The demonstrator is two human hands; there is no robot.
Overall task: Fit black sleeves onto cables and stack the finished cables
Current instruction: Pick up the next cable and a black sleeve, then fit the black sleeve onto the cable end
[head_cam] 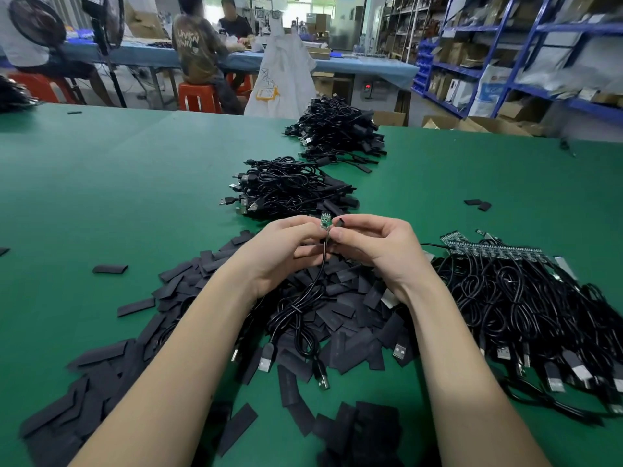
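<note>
Left hand pinches a light, limp cable just below its small stiff, fragile-looking circuit board; right hand pinches a soft black sleeve beside it.

Hidden, cropped and blurred parts

The forearms cover much of the sleeve pile, which runs off the bottom edge. The left hand hides the base of the small board; its print is too small to read. The right hand covers most of a sleeve. The cable heap is cut by the right edge. The far shelves are blurred.
</note>
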